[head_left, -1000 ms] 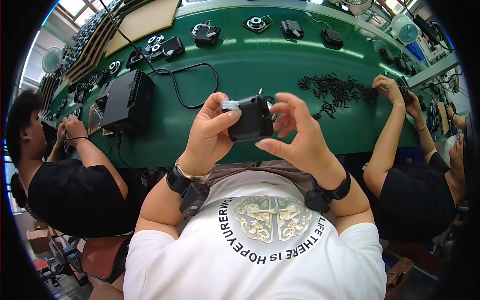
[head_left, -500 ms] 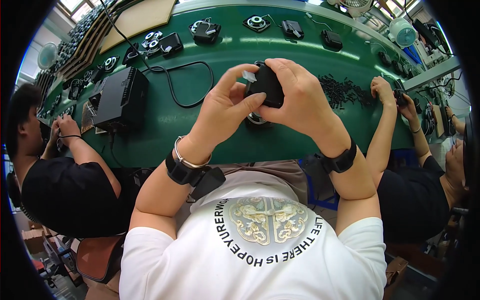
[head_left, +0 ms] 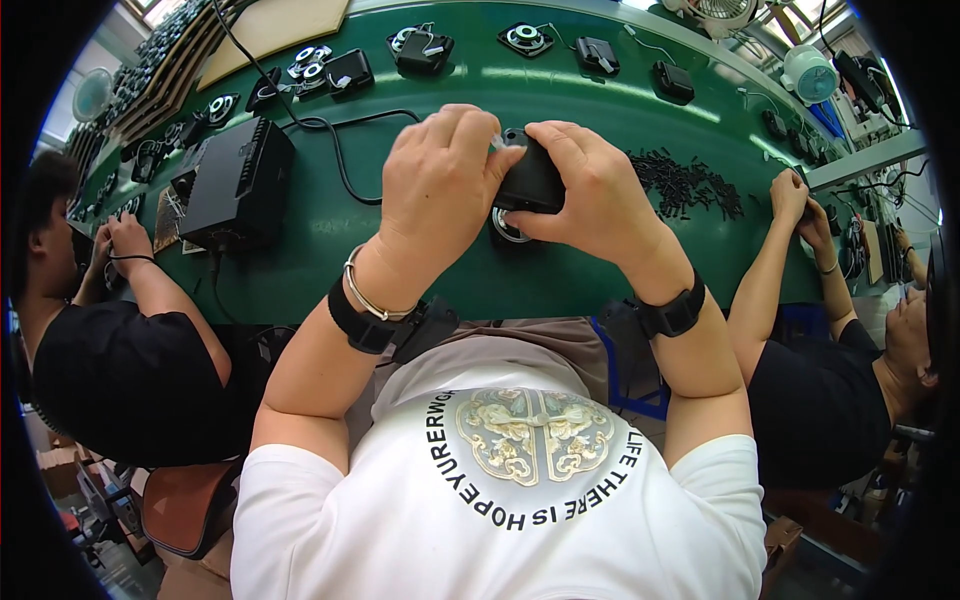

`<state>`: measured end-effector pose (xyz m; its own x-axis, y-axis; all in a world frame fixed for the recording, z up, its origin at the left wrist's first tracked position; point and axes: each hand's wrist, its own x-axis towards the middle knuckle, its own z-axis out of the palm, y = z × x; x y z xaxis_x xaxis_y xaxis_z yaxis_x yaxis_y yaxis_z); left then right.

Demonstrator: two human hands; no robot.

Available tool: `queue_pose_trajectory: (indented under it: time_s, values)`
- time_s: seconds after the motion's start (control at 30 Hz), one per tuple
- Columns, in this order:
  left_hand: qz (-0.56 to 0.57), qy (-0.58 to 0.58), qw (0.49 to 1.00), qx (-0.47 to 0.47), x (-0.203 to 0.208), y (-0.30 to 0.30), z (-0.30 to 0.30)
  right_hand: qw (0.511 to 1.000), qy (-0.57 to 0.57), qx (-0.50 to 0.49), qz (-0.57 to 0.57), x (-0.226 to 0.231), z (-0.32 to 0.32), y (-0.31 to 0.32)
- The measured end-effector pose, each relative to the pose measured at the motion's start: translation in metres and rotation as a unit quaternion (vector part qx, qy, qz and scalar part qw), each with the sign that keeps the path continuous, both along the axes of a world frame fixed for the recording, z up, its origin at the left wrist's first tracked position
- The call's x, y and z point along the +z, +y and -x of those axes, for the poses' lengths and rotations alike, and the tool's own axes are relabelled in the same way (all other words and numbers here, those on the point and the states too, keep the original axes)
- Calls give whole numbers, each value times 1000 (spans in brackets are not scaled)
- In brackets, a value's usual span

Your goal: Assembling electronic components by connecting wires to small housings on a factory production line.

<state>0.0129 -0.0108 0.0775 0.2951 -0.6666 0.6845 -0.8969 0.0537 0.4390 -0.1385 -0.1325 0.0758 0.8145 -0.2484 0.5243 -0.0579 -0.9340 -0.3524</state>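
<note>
Above the green workbench [head_left: 350, 260], my right hand [head_left: 600, 190] grips a black plastic speaker housing [head_left: 534, 182] by its right side, thumb below and fingers over the top. A small white plug [head_left: 497, 142] shows at the housing's upper left corner. My left hand [head_left: 435, 190] is closed in a pinch on this plug, its thumb against the housing's edge. Just under the housing, a round speaker with a silver rim [head_left: 508, 226] is partly visible; whether it is joined to the housing I cannot tell.
Black screws [head_left: 685, 185] lie piled right of my hands. A black box-shaped device [head_left: 238, 185] with a cable stands at left. Speaker units and housings [head_left: 420, 48] line the bench's far side. Co-workers [head_left: 130, 340] sit at both sides, hands on the bench.
My left hand has moved from cupping the housing's left side to pinching the white plug. My right hand keeps its hold. The view has shifted slightly.
</note>
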Motion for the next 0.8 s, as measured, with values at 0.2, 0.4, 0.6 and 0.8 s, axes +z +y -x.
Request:
queue_pose_trajectory:
  time_s: [0.2, 0.4, 0.6, 0.8]
  values:
    - [37, 355, 928, -107, 11, 5, -5, 993, 90, 43, -64, -29, 7, -11]
    - [-109, 360, 912, -165, -36, 4, -3, 989, 95, 48, -107, -46, 9, -9]
    - [-190, 360, 895, -183, -53, -4, -15, 981, 97, 85, -144, -46, 6, -14]
    - [-213, 297, 906, -213, -62, 10, -28, 983, 127, 102, -88, -45, 7, -19]
